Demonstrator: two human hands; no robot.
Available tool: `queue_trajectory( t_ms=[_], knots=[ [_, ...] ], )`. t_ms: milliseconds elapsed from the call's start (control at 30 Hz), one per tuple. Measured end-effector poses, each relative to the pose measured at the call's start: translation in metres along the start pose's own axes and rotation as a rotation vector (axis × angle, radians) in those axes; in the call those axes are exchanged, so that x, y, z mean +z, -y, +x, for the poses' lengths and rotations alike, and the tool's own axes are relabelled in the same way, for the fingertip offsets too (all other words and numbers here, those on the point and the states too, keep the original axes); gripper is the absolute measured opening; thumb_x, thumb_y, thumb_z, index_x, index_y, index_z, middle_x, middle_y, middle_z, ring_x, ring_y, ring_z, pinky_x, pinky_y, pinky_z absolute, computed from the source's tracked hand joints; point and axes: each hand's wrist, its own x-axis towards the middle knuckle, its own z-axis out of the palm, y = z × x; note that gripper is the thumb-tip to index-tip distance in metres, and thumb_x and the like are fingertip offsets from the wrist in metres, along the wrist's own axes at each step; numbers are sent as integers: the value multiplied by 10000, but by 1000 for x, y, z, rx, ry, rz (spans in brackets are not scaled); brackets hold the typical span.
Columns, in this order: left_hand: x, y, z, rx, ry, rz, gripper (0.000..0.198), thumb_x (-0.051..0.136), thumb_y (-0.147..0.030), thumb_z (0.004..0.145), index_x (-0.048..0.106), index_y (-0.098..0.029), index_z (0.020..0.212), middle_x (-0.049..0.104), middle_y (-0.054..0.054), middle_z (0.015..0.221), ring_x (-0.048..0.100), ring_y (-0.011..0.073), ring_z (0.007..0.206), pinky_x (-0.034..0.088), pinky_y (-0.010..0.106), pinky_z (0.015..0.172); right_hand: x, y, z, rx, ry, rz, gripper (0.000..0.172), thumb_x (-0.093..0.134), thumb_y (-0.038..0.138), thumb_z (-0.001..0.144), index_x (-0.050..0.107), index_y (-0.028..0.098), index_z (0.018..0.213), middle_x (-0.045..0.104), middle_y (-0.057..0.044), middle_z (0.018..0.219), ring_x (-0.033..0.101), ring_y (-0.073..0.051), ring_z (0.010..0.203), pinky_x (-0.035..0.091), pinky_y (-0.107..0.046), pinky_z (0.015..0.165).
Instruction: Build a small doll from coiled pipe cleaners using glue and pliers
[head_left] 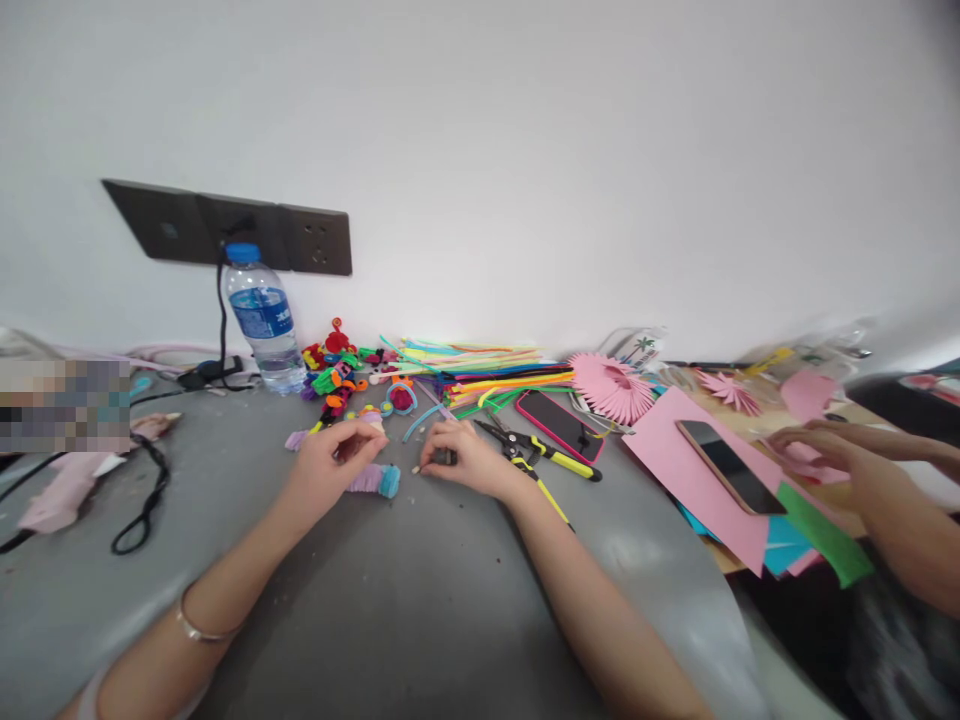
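My left hand (pixel 330 470) is curled in a pinch, thumb and index fingertips close together; whatever it holds, if anything, cannot be made out. Beside and partly behind it on the grey table lies a lilac and turquoise fuzzy roll (pixel 388 481), apparently wound pipe cleaner. My right hand (pixel 466 460) rests low over the table with its fingers drawn together near a tiny pale bit, too small to name. Just right of that hand lie pliers (pixel 562 458) with yellow and black handles. Behind both hands is a bundle of coloured pipe cleaners (pixel 510 378).
A water bottle (pixel 262 320) stands by the wall, with small fuzzy figures (pixel 337 370) beside it. A pink glue gun (pixel 64 490) and black cord lie left. Rightward are a red-edged phone (pixel 559 425), pink paper (pixel 705 480), another phone (pixel 727 465) and another person's hands (pixel 832 450).
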Motion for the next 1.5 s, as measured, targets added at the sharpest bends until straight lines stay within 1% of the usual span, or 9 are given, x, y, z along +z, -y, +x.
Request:
queue_trajectory(
  t_ms=[133,267,400,500,633,833,1033,1333,1500],
  knots=[
    [-1,0,0,5,-2,15,261,618,-417,782,700,-175,732,664,6,632,506,136,549,369,236,518,-2,-6,1,22,-141,-20,25,678,190,866,694,196,848,660,-34,910,584,-195,939,367,-363,887],
    [-1,0,0,16,-10,14,261,611,-419,781,699,-179,729,661,0,624,501,131,539,372,230,509,-9,-19,-1,44,-320,3,154,603,136,890,710,200,981,649,-70,980,585,-193,925,424,-339,842],
    [-1,-2,0,35,-27,27,246,611,-406,786,695,-185,718,647,-9,607,480,124,523,366,224,496,-19,-24,-11,110,-160,101,166,574,114,872,715,169,940,612,-34,853,549,-136,707,438,-259,667],
    [-1,-2,0,53,-27,46,230,612,-389,797,689,-187,717,644,-14,609,473,120,517,365,224,493,-22,-23,-16,97,-77,134,128,629,134,844,720,166,928,602,-30,856,550,-140,741,441,-253,677],
    [-1,0,0,74,-10,65,246,605,-398,812,691,-182,733,664,-4,639,508,129,542,379,232,512,-20,-21,-16,70,-72,75,47,671,154,839,713,175,841,598,-29,848,557,-155,797,437,-267,723],
    [3,5,-1,135,31,120,225,582,-357,850,686,-179,760,696,13,720,548,143,592,399,248,543,-16,-16,-13,43,-111,57,65,642,170,874,658,172,810,600,-34,882,553,-164,848,430,-285,792],
    [15,9,-6,362,63,276,78,655,-279,833,691,-214,857,696,24,864,630,193,835,451,327,825,-9,11,-6,41,-190,305,53,629,219,877,605,173,879,623,2,812,560,-139,736,437,-261,721],
    [25,9,-12,413,67,385,58,681,-242,830,665,-223,778,692,3,828,624,203,873,372,327,777,8,29,-3,-47,-197,326,86,635,207,858,552,199,881,623,-4,837,577,-153,787,456,-275,742],
    [25,4,-13,422,112,342,98,634,-208,851,652,-223,755,691,-14,798,622,184,842,367,310,769,-2,36,-25,-47,-195,184,133,607,215,876,561,210,1000,638,-41,961,594,-189,912,473,-318,831]
  ],
)
